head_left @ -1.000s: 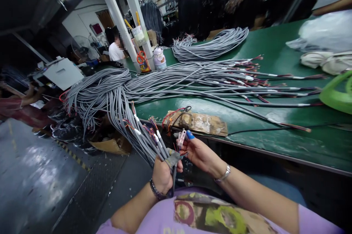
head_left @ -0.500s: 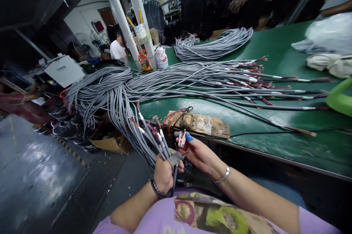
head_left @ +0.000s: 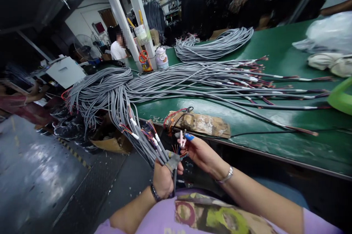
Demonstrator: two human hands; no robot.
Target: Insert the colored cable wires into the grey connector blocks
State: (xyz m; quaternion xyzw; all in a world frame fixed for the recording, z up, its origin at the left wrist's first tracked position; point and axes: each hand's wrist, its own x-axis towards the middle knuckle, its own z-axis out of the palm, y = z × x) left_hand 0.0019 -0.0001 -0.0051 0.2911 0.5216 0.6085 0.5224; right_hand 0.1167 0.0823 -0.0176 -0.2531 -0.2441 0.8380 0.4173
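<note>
My left hand (head_left: 163,179) is closed around several grey cables (head_left: 162,151), whose white-banded ends fan out above the fist. Grey wrapping covers its thumb (head_left: 173,161). From one cable in that grip, thin coloured wires (head_left: 176,149) spread toward my other hand. My right hand (head_left: 202,156), with blue wrapping on one fingertip (head_left: 189,136), pinches a small pale pink clip-like tool (head_left: 182,139) right beside those wires. Orange-red wires (head_left: 183,154) lie near its lower fingers; whether these touch them I cannot tell.
A long grey cable bundle (head_left: 176,76) lies across the green table (head_left: 275,146). Behind it sits a coiled bundle (head_left: 214,45). At the table edge is a taped cardboard piece (head_left: 203,124); a green object (head_left: 342,98) is far right. A person (head_left: 118,48) is in the background.
The pink tool has turned slightly in my right hand, and more thin wires show between the hands. The loose cable ends above my left fist have shifted down and left.
</note>
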